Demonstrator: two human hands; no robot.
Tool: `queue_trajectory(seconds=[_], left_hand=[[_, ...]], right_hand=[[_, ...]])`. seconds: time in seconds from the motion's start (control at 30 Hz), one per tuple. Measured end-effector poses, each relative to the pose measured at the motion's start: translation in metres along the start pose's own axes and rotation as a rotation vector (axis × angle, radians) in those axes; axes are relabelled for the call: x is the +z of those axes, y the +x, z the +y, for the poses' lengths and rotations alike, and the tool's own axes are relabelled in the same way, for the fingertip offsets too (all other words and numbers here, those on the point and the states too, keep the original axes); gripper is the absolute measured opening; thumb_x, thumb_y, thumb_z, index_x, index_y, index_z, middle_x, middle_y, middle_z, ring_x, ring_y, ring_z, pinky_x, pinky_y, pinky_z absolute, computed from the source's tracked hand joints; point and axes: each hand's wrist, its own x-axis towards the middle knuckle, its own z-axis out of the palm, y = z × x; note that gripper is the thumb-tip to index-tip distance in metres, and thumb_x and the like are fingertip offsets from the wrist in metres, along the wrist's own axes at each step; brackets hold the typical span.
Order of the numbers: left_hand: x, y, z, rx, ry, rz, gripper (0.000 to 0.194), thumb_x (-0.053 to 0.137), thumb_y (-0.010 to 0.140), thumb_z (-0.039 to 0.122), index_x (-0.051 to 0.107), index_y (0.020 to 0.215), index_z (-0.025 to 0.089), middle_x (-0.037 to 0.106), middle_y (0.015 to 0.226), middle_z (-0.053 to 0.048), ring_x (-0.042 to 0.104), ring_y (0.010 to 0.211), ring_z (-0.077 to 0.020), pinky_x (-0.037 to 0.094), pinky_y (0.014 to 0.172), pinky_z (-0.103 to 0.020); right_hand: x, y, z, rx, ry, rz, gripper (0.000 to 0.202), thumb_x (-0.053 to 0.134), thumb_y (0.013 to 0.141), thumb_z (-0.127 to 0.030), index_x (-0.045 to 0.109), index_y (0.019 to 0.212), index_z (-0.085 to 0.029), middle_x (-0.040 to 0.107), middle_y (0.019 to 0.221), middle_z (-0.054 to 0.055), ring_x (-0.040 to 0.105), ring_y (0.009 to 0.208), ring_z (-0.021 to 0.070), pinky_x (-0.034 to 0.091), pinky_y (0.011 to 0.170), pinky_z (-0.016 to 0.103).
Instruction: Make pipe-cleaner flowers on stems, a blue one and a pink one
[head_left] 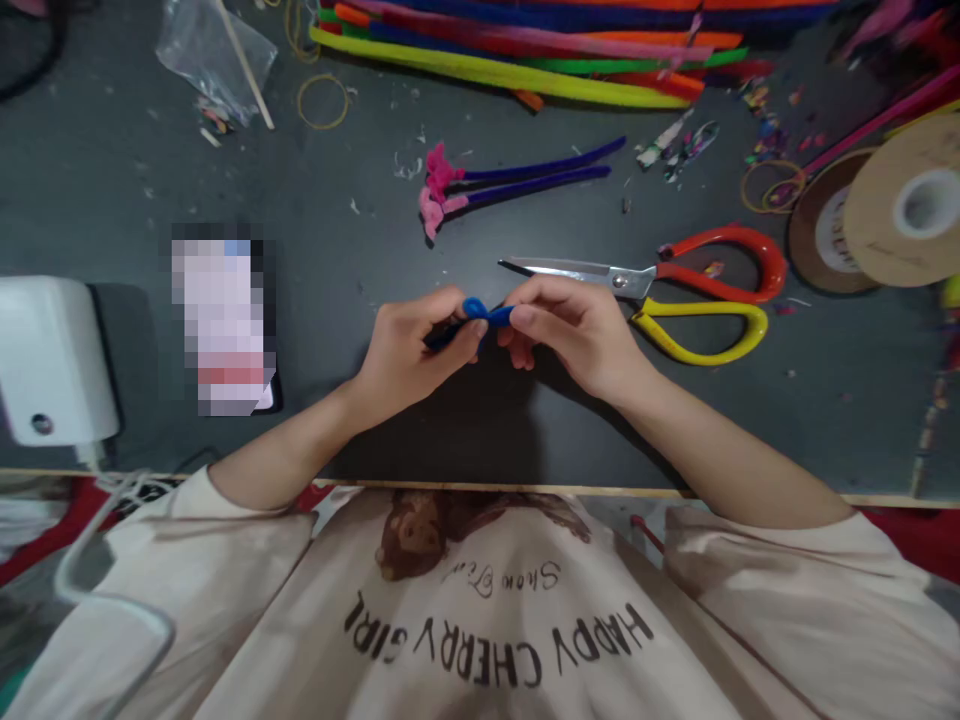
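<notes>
Between my two hands is a blue pipe cleaner, bent into a small loop. My left hand pinches it between thumb and forefinger, and part of it is hidden behind those fingers. The fingertips of my right hand are closed on its other end. Just behind my right hand lie scissors with one red and one yellow handle, blades partly apart. Farther back rest two pipe-cleaner flowers with pink heads and dark blue stems.
Bundled colourful pipe cleaners lie along the back. At left are a phone and a white power adapter with a cable. Ribbon spools stand at right. A plastic bag and a rubber band lie back left.
</notes>
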Motion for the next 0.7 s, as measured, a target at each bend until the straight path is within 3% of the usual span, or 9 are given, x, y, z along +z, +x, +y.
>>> queue_trajectory(seconds=[0.13,0.3,0.37,0.43,0.53,0.6,0.7], left_hand=[[0.0014,-0.0014,-0.0024,0.055,0.092,-0.041,0.022,0.054,0.086,0.022,0.053,0.065,0.016,0.057,0.054,0.005,0.047,0.046,-0.0022,0.032,0.045,-0.013],[0.0024,-0.0010,-0.0014,0.110,0.091,-0.140,0.019,0.055,0.082,0.018,0.052,0.064,0.016,0.056,0.052,0.005,0.039,0.042,-0.0017,0.031,0.043,-0.016],[0.0021,-0.0001,0.0003,0.036,0.014,-0.177,0.020,0.055,0.082,0.019,0.052,0.063,0.016,0.056,0.052,0.005,0.044,0.044,-0.0021,0.034,0.043,-0.014],[0.0016,0.0014,0.0024,-0.135,-0.161,-0.221,0.018,0.055,0.083,0.022,0.052,0.066,0.016,0.058,0.054,0.004,0.052,0.045,-0.0026,0.039,0.043,-0.011],[0.0011,0.0042,0.0042,-0.297,-0.393,-0.241,0.017,0.058,0.082,0.022,0.052,0.066,0.016,0.056,0.052,0.005,0.053,0.042,-0.0026,0.043,0.041,-0.010],[0.0008,0.0057,0.0041,-0.334,-0.477,-0.264,0.019,0.059,0.081,0.021,0.052,0.065,0.015,0.056,0.052,0.005,0.053,0.041,-0.0028,0.045,0.041,-0.011],[0.0008,0.0065,0.0031,-0.337,-0.493,-0.266,0.020,0.063,0.080,0.022,0.053,0.064,0.014,0.057,0.052,0.005,0.054,0.042,-0.0023,0.045,0.042,-0.010]], right_hand=[[-0.0019,0.0014,-0.0024,-0.007,-0.023,0.009,0.031,0.064,0.086,-0.046,0.055,0.077,-0.017,0.057,0.063,-0.004,0.051,0.049,0.0043,0.040,0.044,0.016],[-0.0043,-0.0016,-0.0029,-0.227,-0.334,-0.006,0.012,0.053,0.091,-0.020,0.054,0.080,-0.018,0.053,0.063,-0.005,0.048,0.051,0.0041,0.037,0.048,0.017],[-0.0047,-0.0031,-0.0040,-0.309,-0.459,0.001,0.011,0.051,0.091,-0.015,0.053,0.080,-0.018,0.052,0.064,-0.004,0.046,0.053,0.0049,0.036,0.050,0.019],[-0.0050,-0.0043,-0.0055,-0.381,-0.549,0.019,0.011,0.051,0.090,-0.015,0.053,0.080,-0.018,0.053,0.067,-0.003,0.046,0.055,0.0063,0.038,0.053,0.020],[-0.0058,-0.0052,-0.0067,-0.492,-0.622,0.042,0.010,0.051,0.090,-0.015,0.054,0.081,-0.020,0.056,0.072,-0.001,0.052,0.063,0.0094,0.042,0.060,0.023],[-0.0061,-0.0053,-0.0066,-0.540,-0.633,0.042,0.011,0.051,0.090,-0.014,0.053,0.081,-0.021,0.058,0.074,0.000,0.055,0.068,0.0110,0.044,0.063,0.024],[-0.0063,-0.0045,-0.0059,-0.495,-0.605,0.030,0.012,0.050,0.091,-0.016,0.053,0.081,-0.021,0.059,0.074,0.000,0.055,0.066,0.0104,0.044,0.063,0.024]])
